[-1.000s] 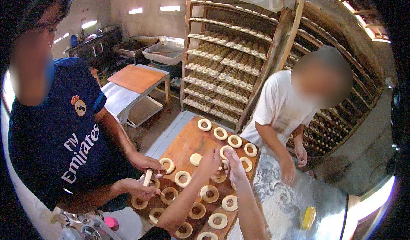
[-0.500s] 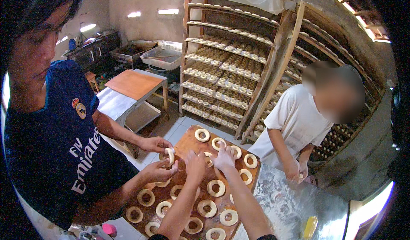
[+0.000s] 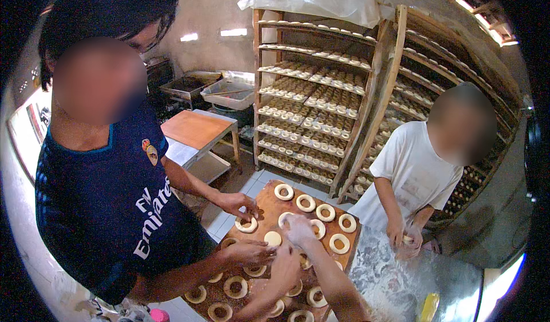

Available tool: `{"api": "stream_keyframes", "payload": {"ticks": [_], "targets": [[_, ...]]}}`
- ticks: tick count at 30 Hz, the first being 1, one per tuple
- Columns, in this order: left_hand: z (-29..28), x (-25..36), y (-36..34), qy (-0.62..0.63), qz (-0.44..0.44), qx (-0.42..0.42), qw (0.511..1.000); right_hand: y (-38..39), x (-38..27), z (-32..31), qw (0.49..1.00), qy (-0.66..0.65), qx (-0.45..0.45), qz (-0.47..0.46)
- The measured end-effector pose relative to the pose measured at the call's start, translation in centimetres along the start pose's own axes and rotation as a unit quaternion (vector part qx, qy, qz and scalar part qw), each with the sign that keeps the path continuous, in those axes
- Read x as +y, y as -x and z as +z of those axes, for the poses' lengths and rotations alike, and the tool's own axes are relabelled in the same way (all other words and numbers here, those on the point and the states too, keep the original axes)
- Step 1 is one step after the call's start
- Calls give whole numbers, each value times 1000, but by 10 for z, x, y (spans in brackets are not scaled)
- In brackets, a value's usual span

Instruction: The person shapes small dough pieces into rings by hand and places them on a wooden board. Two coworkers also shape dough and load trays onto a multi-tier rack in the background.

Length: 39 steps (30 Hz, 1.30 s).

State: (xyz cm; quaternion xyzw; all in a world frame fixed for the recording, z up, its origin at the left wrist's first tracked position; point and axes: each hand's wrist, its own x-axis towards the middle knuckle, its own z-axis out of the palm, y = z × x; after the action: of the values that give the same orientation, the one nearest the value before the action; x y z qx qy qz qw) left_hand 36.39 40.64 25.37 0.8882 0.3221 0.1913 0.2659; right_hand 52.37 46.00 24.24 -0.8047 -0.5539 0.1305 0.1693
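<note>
**Your right hand at a dough ring on the wooden board**

The dough ring (image 3: 281,221) lies on the upper middle part of the wooden board (image 3: 264,208), and your right hand (image 3: 301,230) partly covers it. The fingers of this hand are bent down at the ring's right side and touch it; whether they pinch it, you cannot tell from this view. Your left hand (image 3: 286,263) is just below, its fingers curled, near a flat dough disc (image 3: 272,239) which lies to its upper left. What is inside these fingers is hidden, so you cannot tell if they grip something.

Around your hands, more dough rings (image 3: 325,219) lie apart on the board, some of them under your forearms. At your left, a co-worker in a dark blue shirt (image 3: 97,190) has the far hand (image 3: 240,206) at another ring (image 3: 245,229), and the near hand (image 3: 252,253) close to the disc. To the right of the board is a surface (image 3: 381,267) dusted with white flour, with a yellow object (image 3: 429,307) on it. Behind this surface, a person in a white shirt (image 3: 409,162) holds a small piece of dough (image 3: 407,239) with both hands. Farther back, a tall rack (image 3: 257,104) carries many rows of rings.
</note>
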Motion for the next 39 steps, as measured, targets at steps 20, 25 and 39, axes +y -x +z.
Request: {"api": "stream_keyframes", "payload": {"ticks": [20, 25, 39], "targets": [[-87, 63, 234, 159, 111, -429, 882, 483, 34, -18, 933, -170, 220, 227], [-15, 120, 289, 141, 106, -313, 933, 603, 87, -30, 876, -158, 406, 208], [116, 77, 462, 617, -400, 239, 634, 906, 205, -46, 764, -29, 456, 455]]}}
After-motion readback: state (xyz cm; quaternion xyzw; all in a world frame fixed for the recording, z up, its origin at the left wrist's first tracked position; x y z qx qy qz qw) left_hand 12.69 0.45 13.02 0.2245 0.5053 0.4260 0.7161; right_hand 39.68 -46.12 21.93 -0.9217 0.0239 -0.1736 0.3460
